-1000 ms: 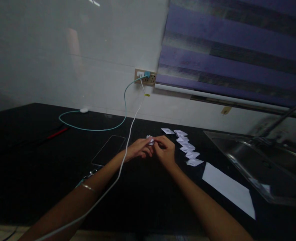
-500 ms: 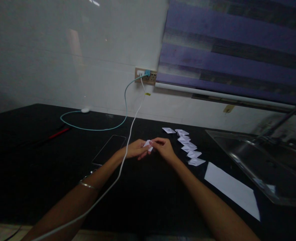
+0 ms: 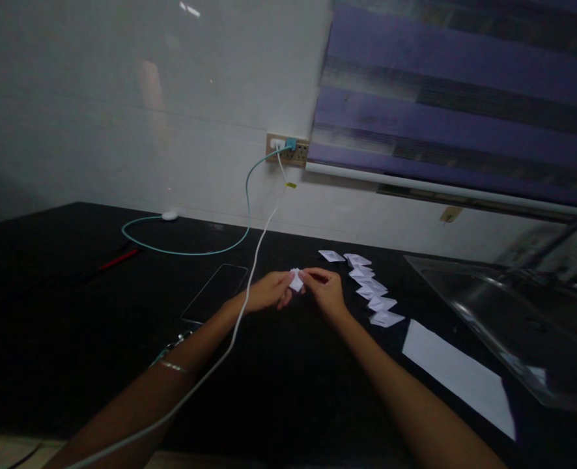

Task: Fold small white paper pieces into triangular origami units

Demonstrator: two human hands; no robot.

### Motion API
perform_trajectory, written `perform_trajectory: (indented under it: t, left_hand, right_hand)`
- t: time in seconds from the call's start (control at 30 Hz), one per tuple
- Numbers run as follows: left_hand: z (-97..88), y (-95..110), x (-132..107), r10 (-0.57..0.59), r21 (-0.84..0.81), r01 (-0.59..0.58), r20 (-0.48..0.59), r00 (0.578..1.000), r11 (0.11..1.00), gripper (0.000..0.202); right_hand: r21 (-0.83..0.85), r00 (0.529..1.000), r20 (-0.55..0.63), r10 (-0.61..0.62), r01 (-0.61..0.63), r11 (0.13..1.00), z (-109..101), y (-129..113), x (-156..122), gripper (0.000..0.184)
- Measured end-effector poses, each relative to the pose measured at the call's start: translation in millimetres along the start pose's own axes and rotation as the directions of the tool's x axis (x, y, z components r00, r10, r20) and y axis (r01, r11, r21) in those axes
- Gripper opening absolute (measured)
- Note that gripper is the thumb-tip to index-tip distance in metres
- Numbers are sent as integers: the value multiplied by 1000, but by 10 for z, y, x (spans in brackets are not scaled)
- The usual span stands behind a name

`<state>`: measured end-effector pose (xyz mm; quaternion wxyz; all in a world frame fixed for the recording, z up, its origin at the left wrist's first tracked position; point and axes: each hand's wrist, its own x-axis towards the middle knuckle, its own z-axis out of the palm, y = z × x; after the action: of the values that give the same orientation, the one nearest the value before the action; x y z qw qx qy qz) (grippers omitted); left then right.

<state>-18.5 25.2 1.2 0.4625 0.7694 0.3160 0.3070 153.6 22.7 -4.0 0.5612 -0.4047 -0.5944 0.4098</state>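
Note:
A small piece of folded white paper (image 3: 296,281) is held up over the dark countertop, between my two hands. My left hand (image 3: 271,290) pinches its left edge, thumb in front and the other fingers curled behind. On the right edge, the thumb and fingertips of my right hand (image 3: 323,287) grip the same paper. To the right of my hands lie several folded white paper boats (image 3: 368,282) in a slanting row. A flat white paper sheet (image 3: 459,374) rests nearer to me, beside my right forearm.
A white cable (image 3: 242,312) crosses over my left forearm from the wall outlet (image 3: 295,154). Left of my hands lies a phone (image 3: 215,293). A teal cable (image 3: 185,253) curves along the back, with a red-marked thin item (image 3: 118,258) farther left. The metal sink (image 3: 469,312) is at right.
The folded paper has turned between my fingers and now shows a broader, diamond-like face. Both hands still hold it; the whole view has shifted slightly.

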Motion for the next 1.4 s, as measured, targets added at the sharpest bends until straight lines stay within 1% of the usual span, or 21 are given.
perform_trajectory:
  t: [0.1,0.23,0.4,0.53,0.63,0.73,0.83,0.9,0.97,1.0,1.1,1.13,1.2,1.27,1.4]
  left_hand:
    - [3,9,4,-3,16,3,-37,999,1000,59]
    - [15,40,15,-15,14,17,-122,992,1000,56]
    - [69,100,44,-45,-121,18,-226,973,992,51]
    - [94,92,71,-27,-241,-47,-296,955,969,51]
    - [87,87,77,-24,-267,-77,-354,935,961,48]
    - [74,109,69,-18,-193,-61,-380,925,979,42]
    - [59,126,60,-15,-146,-50,-411,912,988,35]
    - [41,115,60,-15,-145,-51,-423,906,988,33]
    - [15,86,66,-10,-169,-68,-423,906,983,34]
    - [0,69,72,-7,-194,-85,-429,903,977,35]
    - [-33,31,88,-9,-283,-139,-464,886,949,37]
    - [-36,28,92,-14,-303,-148,-473,881,941,37]
    - [-24,39,94,-24,-314,-145,-479,878,938,38]
    - [4,62,91,-29,-301,-129,-468,883,945,38]
    - [53,109,70,-13,-289,-127,-437,899,949,45]
  right_hand:
    - [20,998,-58,-7,8,1000,20,10,-13,29]
    - [53,990,-139,7,0,999,61,-8,-38,30]
    - [74,965,-264,2,19,997,94,-44,-65,35]
    - [94,949,-314,20,10,996,88,-63,-72,35]
    - [127,958,-287,20,18,992,62,-88,-62,32]
    - [114,985,-171,-25,45,992,8,-112,-33,33]
    - [35,997,-39,-68,69,997,-60,-108,6,37]
    - [-36,996,8,-83,84,996,-98,-91,26,31]
    - [-48,997,4,-72,72,996,-117,-76,38,27]
    - [-18,999,-18,-51,51,999,-118,-73,40,27]
    - [142,995,-85,58,-46,989,-100,-94,36,30]
    - [183,992,-89,89,-72,980,-91,-107,32,31]
    - [213,990,-72,118,-100,972,-77,-133,27,31]
    - [201,992,-63,109,-94,975,-73,-146,23,31]
    - [164,997,-76,32,-20,986,-83,-129,22,28]
